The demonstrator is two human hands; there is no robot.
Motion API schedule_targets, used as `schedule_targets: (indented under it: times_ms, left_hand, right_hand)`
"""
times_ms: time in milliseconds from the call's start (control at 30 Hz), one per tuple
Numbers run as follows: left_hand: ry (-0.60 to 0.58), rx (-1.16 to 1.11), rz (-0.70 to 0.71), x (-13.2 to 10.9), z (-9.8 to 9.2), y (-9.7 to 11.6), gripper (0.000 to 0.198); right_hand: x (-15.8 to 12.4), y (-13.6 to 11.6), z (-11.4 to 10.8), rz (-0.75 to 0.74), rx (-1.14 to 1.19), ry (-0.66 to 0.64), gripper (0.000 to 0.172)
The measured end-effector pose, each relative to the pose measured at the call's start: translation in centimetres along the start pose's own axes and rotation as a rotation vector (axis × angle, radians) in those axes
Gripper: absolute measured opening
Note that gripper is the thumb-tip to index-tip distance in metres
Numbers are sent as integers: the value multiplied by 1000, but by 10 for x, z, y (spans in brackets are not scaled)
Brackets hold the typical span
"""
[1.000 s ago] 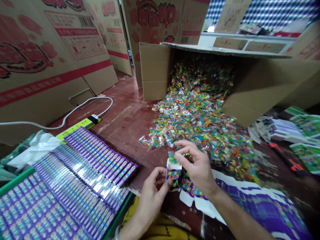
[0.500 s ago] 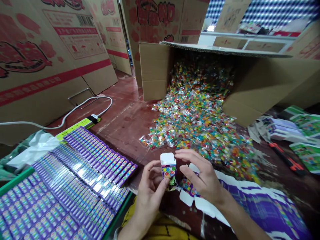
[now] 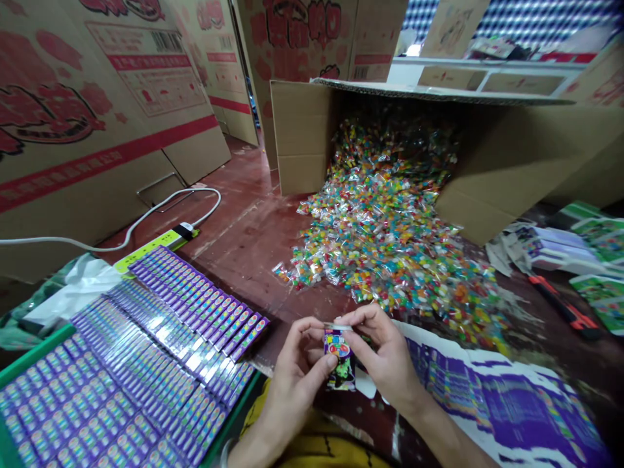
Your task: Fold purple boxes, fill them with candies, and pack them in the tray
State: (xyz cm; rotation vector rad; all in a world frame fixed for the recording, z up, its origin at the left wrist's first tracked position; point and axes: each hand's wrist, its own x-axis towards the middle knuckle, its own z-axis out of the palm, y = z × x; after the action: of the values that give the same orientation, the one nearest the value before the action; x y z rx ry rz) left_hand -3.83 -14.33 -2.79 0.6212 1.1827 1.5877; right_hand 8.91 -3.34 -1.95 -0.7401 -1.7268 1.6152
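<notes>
A small purple candy box (image 3: 343,364) with a colourful printed front is held upright between both hands, low in the middle of the view. My left hand (image 3: 303,374) grips its left side, thumb across the front. At the top, my right hand (image 3: 377,351) pinches the white end flap with its fingers and thumb. Beyond the hands, small clear candy packets (image 3: 380,240) spill in a heap out of a cardboard carton lying on its side. To the right of my right hand lie flat purple box blanks (image 3: 507,403), fanned out in a row.
A green tray (image 3: 36,354) of packed purple boxes (image 3: 160,351) stands at left. Behind it are a yellow power strip (image 3: 153,250) and white cable (image 3: 207,195). The open carton (image 3: 305,140) and an orange-black tool (image 3: 565,309) are farther off. Large cartons (image 3: 97,97) stand at the back left.
My right hand has moved left and down onto the box top. The white flap, upright before, is now folded over. The box has shifted slightly down and right.
</notes>
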Motion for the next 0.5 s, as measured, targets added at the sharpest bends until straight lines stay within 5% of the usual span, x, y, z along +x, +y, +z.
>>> schedule_targets:
  times_ms: [200, 500]
  left_hand:
    - [44, 54, 24, -2, -1, -5, 40]
    - [-45, 288, 51, -7, -13, 0, 43]
  right_hand:
    - [8, -8, -3, 103, 39, -86, 22]
    - [29, -14, -18, 280, 34, -257, 18]
